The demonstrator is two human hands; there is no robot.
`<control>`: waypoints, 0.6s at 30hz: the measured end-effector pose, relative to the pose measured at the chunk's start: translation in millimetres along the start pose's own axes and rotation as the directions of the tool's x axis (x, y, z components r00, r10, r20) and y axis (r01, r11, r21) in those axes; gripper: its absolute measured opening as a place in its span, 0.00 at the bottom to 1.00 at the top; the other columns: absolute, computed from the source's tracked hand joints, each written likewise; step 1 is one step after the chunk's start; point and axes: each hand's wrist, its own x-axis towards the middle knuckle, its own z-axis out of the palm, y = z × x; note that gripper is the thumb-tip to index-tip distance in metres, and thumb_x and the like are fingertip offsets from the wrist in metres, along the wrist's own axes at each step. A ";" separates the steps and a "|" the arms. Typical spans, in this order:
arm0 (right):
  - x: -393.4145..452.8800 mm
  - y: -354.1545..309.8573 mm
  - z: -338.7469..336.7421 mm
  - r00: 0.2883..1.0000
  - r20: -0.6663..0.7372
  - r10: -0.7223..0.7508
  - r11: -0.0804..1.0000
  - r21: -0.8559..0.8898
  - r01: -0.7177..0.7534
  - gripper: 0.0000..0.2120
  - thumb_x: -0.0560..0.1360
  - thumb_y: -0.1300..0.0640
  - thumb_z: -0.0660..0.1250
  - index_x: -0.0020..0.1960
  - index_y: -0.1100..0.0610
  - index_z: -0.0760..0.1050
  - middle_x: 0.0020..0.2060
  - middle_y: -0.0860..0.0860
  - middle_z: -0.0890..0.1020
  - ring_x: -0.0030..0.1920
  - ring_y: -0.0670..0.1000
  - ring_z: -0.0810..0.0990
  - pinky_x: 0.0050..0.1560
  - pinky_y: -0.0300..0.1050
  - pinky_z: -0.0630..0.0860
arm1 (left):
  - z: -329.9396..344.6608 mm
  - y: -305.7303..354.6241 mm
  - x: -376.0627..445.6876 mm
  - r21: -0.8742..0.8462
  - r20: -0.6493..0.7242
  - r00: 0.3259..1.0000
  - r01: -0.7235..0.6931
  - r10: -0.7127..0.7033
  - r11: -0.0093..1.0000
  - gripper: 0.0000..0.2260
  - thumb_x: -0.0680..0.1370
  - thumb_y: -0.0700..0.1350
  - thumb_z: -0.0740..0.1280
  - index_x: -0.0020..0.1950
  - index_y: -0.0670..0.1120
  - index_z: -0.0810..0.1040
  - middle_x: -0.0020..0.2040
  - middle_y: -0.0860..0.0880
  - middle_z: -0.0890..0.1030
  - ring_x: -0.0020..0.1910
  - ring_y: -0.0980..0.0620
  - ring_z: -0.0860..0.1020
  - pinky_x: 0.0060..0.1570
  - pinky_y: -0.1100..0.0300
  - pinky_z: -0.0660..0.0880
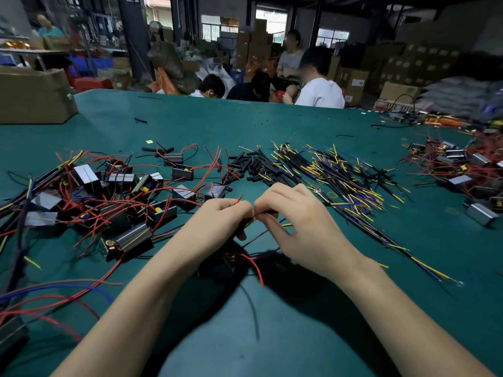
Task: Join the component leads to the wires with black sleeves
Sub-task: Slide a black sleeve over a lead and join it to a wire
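Note:
My left hand (220, 217) and my right hand (294, 213) meet fingertip to fingertip above the green table (313, 336). The left hand pinches a red component lead (239, 200); more red lead (254, 265) trails below it over a dark component hidden under the hands. The right hand pinches a wire with a black sleeve (272, 212), whose yellow end (287, 225) sticks out beneath the palm. A pile of loose black sleeves (250, 164) lies beyond the hands. Sleeved yellow and blue wires (337, 175) spread to the right.
Small boxed components with red leads (109, 191) are heaped at the left, and another heap (462, 170) lies at the far right. A cardboard box (32, 96) stands at the back left. Several people (315, 83) sit beyond the table's far edge.

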 end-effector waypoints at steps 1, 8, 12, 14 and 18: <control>0.1 0.8 0.9 1.000 0.002 0.019 1.000 0.010 -0.019 0.04 0.75 0.63 0.65 0.45 0.56 0.76 0.41 0.45 0.76 0.39 0.49 0.75 0.43 0.46 0.67 | 1.0 -1.0 -0.3 0.023 -0.015 0.999 -0.028 0.029 0.999 0.09 0.76 0.45 0.63 0.37 0.43 0.74 0.31 0.47 0.75 0.30 0.53 0.68 0.34 0.58 0.63; -4.7 10.1 -0.5 0.965 0.002 0.261 0.919 0.305 -0.249 0.07 0.73 0.64 0.69 0.41 0.54 0.76 0.36 0.46 0.78 0.37 0.42 0.73 0.41 0.33 0.68 | 12.0 -7.8 -5.3 0.271 -0.101 0.901 -0.383 0.422 0.883 0.04 0.75 0.45 0.69 0.44 0.51 0.74 0.31 0.56 0.74 0.33 0.59 0.72 0.56 0.45 0.69; -4.7 10.4 -0.4 0.945 0.043 0.326 0.878 0.357 -0.319 0.07 0.73 0.63 0.69 0.40 0.53 0.76 0.35 0.45 0.79 0.36 0.43 0.74 0.40 0.30 0.66 | 9.1 -10.8 -3.6 0.316 -0.081 0.865 -0.449 0.495 0.836 0.03 0.73 0.45 0.71 0.43 0.48 0.78 0.32 0.55 0.77 0.35 0.54 0.76 0.52 0.45 0.72; -4.4 10.1 -1.0 0.946 0.050 0.319 0.879 0.358 -0.315 0.06 0.73 0.64 0.69 0.40 0.55 0.77 0.35 0.45 0.78 0.36 0.43 0.73 0.40 0.30 0.66 | 9.3 -12.0 -2.0 0.351 -0.089 0.842 -0.474 0.532 0.808 0.03 0.73 0.42 0.71 0.40 0.47 0.79 0.33 0.54 0.79 0.35 0.52 0.77 0.46 0.50 0.74; -3.8 9.6 -4.6 0.972 0.064 0.226 0.939 0.251 -0.235 0.04 0.73 0.64 0.68 0.41 0.58 0.76 0.36 0.47 0.77 0.37 0.46 0.74 0.42 0.39 0.70 | 10.2 -14.3 0.3 0.359 -0.097 0.849 -0.457 0.519 0.814 0.03 0.73 0.42 0.70 0.39 0.47 0.79 0.34 0.53 0.79 0.35 0.52 0.76 0.40 0.56 0.73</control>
